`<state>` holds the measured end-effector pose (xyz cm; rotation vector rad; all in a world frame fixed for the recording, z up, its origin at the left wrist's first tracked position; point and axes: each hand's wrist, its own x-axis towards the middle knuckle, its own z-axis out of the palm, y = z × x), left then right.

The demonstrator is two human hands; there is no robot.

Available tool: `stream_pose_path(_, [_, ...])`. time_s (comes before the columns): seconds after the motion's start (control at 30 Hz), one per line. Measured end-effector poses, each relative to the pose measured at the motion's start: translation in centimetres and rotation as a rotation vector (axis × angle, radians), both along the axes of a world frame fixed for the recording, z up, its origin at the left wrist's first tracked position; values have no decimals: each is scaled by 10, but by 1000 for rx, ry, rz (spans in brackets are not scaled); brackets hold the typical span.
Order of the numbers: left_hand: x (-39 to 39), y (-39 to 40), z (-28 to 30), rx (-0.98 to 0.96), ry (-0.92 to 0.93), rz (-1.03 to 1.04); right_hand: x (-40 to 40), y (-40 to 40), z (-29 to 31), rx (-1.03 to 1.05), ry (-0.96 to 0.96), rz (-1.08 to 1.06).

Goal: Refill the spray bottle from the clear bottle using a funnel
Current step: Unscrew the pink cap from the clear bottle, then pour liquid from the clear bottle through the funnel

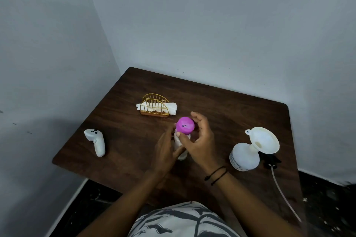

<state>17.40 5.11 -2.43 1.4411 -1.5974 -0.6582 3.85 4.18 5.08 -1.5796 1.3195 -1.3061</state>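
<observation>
Dark wood table [134, 140] is filling the lower middle of the head view, sitting in a grey wall corner. Spray bottle [243, 157], white and headless, is standing well off to the right of the right hand [200, 140], with the white funnel [266, 140] sitting tilted in its neck. The black spray head [271, 161] with its long tube [285, 196] is lying just behind and right of that bottle.

Left hand [165, 152] is wrapping its fingers round the body of the clear bottle [181, 148], holding it upright on the table. Right hand is curling its fingers and thumb around the pink cap [185, 125] on top of that same bottle; whether they are actually touching the cap is not clear. A black cord is sitting on the right wrist.

Gold wire napkin holder [155, 106] with white napkins is standing just beyond the hands. White controller [96, 141] is lying well left of the left hand.
</observation>
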Motion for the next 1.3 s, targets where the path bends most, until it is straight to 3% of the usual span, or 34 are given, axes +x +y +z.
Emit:
stream_pose_path(0.13, [-1,-3,0,15,4,21,-9,-10,-1,58,-183,-65])
stream_pose_path(0.2, [-1,-4,1,24,13,38,-15,-17,-8,110,-135,-158])
stream_pose_path(0.3, [-2,-4,3,33,17,46,-26,-30,-24,285,100,-242])
stream_pose_path(0.47, [-3,-3,4,77,32,26,-37,-35,-60,491,496,-92])
stream_pose_path(0.6, [-4,-2,6,70,30,19,-44,-32,-85,428,844,-10])
stream_pose_path(0.67, [-4,-2,6,69,28,11,-45,-30,-93,395,915,31])
stream_pose_path(0.87, [-5,0,9,52,-14,14,-52,-29,-108,389,909,154])
stream_pose_path(1.03, [-2,-3,7,83,-46,2,-53,-28,-102,346,969,137])
stream_pose_path(1.2, [-4,-9,11,45,-72,9,-52,-15,-86,263,659,267])
stream_pose_path(1.3, [-11,-8,20,1,-47,8,-48,-3,-74,155,549,241])
